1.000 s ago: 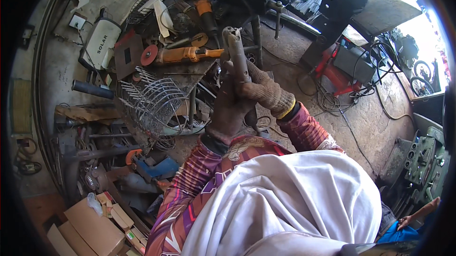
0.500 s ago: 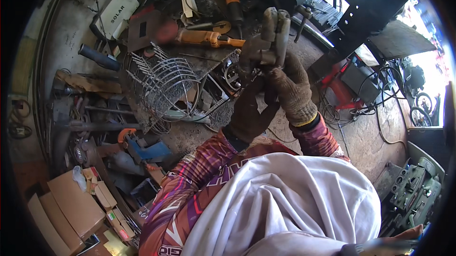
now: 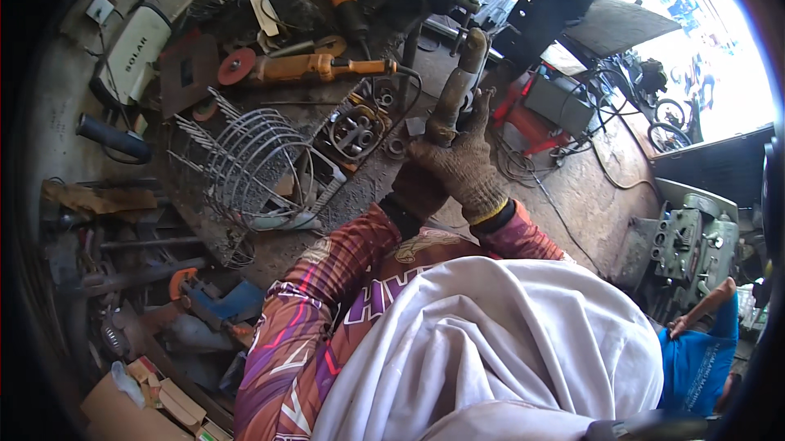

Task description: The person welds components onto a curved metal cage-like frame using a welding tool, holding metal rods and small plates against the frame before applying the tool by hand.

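Note:
In front of my chest, my gloved hands are close together at a long, dull grey-brown metal part with a rounded upper end. It stands tilted, its top leaning right and away from me. My right hand, in a brown knitted glove with a yellow cuff edge, is closed around its lower end, one finger reaching up alongside. Behind and below is my left hand in a darker glove, its fingers hidden by the right one. Left of the hands lies a box of metal parts.
An orange angle grinder and another orange power tool lie beyond the bent-rod wire frame. A red-and-grey machine with cables stands right. At lower right are a green machine and another person's blue shirt.
The view has shifted right, bringing in a person in blue. The metal part is tilted more to the right, and my right hand now covers more of my left.

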### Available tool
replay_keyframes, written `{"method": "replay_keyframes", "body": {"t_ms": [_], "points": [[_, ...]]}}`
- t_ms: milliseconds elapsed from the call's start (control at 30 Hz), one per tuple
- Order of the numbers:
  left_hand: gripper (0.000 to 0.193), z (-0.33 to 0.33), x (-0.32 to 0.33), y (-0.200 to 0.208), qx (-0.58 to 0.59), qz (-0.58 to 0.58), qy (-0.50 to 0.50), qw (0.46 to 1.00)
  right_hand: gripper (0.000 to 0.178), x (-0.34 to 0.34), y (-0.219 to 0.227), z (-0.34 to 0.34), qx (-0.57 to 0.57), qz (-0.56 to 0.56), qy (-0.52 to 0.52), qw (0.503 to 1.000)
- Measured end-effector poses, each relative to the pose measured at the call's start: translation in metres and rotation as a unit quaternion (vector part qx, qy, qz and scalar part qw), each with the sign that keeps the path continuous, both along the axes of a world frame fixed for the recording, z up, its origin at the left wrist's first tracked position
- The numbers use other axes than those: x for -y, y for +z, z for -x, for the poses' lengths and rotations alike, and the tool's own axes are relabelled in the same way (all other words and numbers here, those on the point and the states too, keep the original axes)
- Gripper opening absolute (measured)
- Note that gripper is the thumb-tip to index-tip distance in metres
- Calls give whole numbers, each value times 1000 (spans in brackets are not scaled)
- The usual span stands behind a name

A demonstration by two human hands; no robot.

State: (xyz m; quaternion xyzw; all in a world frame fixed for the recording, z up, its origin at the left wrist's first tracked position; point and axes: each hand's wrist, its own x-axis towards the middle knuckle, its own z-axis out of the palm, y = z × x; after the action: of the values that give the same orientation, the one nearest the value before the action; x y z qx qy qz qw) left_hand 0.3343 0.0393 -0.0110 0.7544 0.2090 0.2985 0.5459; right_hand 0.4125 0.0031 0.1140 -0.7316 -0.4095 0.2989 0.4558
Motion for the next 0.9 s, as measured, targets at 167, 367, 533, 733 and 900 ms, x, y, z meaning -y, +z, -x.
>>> {"method": "replay_keyframes", "body": {"t_ms": [167, 367, 533, 733, 900], "points": [[50, 1, -3, 2, -103, -276, 63, 953, 155, -5, -12, -9, 58, 58, 9, 997], [49, -9, -26, 41, -390, -153, -146, 896, 151, -25, -30, -22, 124, 31, 15, 992], [48, -19, -57, 52, -389, -48, -120, 912, 127, -40, -100, -134, 67, 67, 93, 991], [49, -4, -97, 58, -239, 129, -40, 962, 90, -98, -131, -236, -28, 199, 89, 976], [37, 15, -120, 106, -38, 193, 235, 952, 80, -128, -164, -279, -58, 231, 55, 970]]}}
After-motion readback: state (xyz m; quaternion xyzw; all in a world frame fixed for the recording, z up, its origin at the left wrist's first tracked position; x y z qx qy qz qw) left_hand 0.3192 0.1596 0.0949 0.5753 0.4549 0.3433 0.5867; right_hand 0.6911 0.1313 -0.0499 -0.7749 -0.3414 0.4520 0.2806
